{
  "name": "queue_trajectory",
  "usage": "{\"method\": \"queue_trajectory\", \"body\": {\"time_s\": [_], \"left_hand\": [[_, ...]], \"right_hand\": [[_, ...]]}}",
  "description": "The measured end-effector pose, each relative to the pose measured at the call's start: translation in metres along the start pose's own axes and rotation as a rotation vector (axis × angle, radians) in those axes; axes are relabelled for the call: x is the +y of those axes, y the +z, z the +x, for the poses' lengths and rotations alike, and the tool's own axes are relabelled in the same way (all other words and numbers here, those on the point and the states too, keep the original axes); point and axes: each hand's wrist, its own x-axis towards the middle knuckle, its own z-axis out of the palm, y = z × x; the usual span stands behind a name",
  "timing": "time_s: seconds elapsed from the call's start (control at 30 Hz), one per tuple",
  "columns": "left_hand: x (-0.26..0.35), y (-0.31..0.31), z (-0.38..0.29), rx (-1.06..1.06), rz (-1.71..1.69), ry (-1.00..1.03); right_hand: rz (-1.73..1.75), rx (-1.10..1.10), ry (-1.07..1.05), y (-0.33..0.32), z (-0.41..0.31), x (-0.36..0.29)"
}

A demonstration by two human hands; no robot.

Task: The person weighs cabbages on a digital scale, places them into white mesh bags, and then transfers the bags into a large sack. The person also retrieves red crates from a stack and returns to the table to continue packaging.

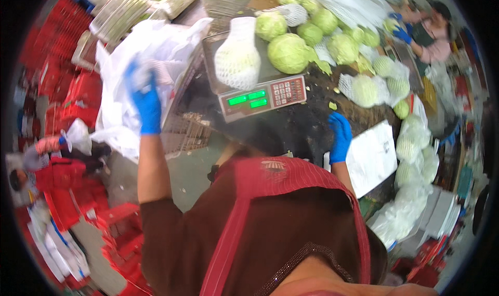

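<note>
My left hand (145, 97), in a blue glove, is blurred above a crate lined with a white plastic bag (117, 101). A pale patch shows at its fingers; whether it holds something cannot be told. On the digital scale (257, 101), whose green display is lit, rests a cabbage in a white foam net (237, 60), the net's loose end pointing away from me. My right hand (340, 137), also blue-gloved, is over the dark table beside a stack of white sheets or bags (372, 159). Its fingers are loosely extended and nothing shows in them.
Bare cabbages (288, 53) crowd the table behind the scale; netted cabbages (364, 90) lie right. Bagged cabbages (409, 155) line the right edge. Red crates (82, 97) and pale crates (121, 13) are stacked left. A blue-gloved co-worker (432, 35) handles a cabbage; another person (31, 155) is left.
</note>
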Motion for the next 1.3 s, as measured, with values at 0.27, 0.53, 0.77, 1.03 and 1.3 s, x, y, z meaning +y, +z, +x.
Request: {"method": "queue_trajectory", "body": {"time_s": [0.27, 0.53, 0.77, 1.03, 1.3], "left_hand": [[0.179, 0.044, -0.041, -0.587, -0.370, -0.015], [0.232, 0.169, -0.073, -0.936, -1.237, -0.414], [0.235, 0.171, -0.108, -1.254, -0.839, -0.189], [0.218, 0.201, -0.160, -1.024, -0.625, -0.346], [0.254, 0.221, -0.179, -0.776, -1.015, -0.540]], "right_hand": [[-0.172, -0.535, -0.870, 0.111, 0.017, -0.197], [-0.253, -0.432, -0.521, 0.053, 0.040, -0.202], [-0.109, -0.469, -0.383, -0.006, 0.043, -0.161], [-0.260, -0.481, -0.505, -0.039, 0.042, -0.110], [0.181, -0.347, -0.476, -0.008, 0.047, -0.084]]}}
